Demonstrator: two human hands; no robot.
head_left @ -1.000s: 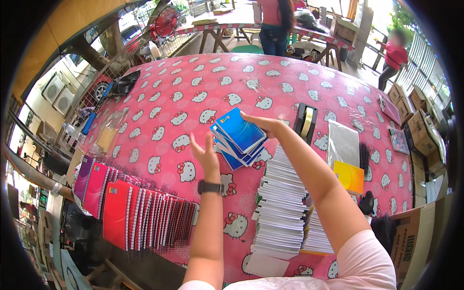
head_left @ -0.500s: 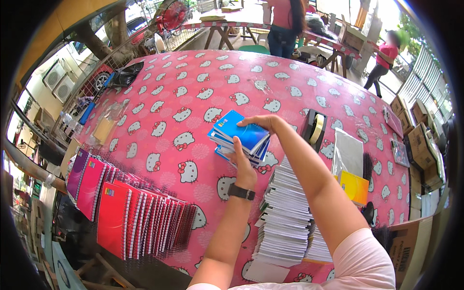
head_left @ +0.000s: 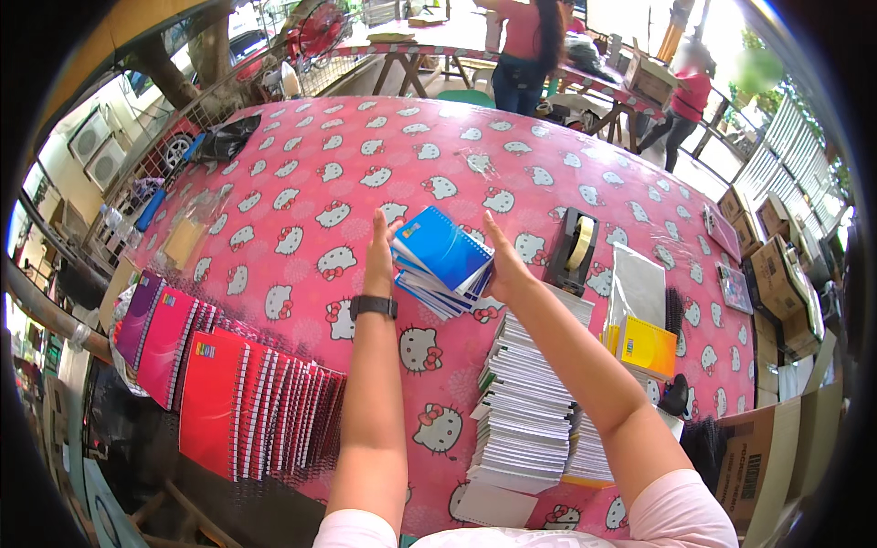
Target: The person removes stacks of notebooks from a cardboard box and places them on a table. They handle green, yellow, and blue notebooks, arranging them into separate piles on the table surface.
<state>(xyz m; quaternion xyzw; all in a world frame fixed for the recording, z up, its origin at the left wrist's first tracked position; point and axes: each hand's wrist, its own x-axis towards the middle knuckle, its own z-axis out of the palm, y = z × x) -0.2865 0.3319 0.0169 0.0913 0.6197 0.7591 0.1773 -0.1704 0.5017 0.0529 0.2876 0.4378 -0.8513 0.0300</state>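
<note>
Left hand (head_left: 378,259) shifted left, upright, beside blue notebooks (head_left: 445,250)

No longer grips the upper right corner of the blue notebooks (head_left: 448,247); now sets the right hand (head_left: 507,265) lower, along their right side, fingers straighter than before. Shifts the left hand (head_left: 379,251) too: apart from the stack a second ago, then thumb over the cover, now back at the left edge, fingers pointing up. Leaves the top cover almost wholly bare. Covers with the left forearm (head_left: 370,411) the right end of the red notebooks (head_left: 265,402), exposed half a second ago. At back right, finds the co-worker in red (head_left: 692,99) farther left, right beside a cardboard box (head_left: 649,80).
</note>
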